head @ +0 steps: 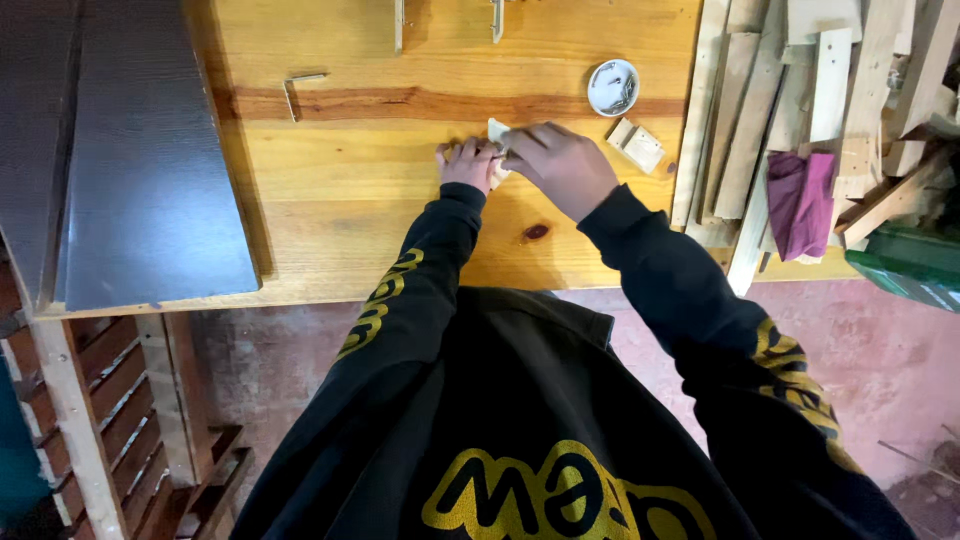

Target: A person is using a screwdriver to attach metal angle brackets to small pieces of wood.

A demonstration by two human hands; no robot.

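Head view — both hands closed on one small pale wooden piece (pixel 497 130) at bench level.

Left hand (pixel 466 164) pins it down; right hand (pixel 558 165) pinches its upper end, possibly with a thin tool — unclear. Small wood block (pixel 637 144) and round white dish (pixel 613 87) lie just beyond the right hand. Risk: a slip under pressure, nicking the left fingers.

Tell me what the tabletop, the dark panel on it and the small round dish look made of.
Tabletop: varnished pine, likely; yellow grain, knot, glossy sheen. Dark panel: probably laminate or veneered board; fine even grain, matte grey-black. Round dish: unclear, perhaps metal or glazed ceramic; pale, shiny rim.
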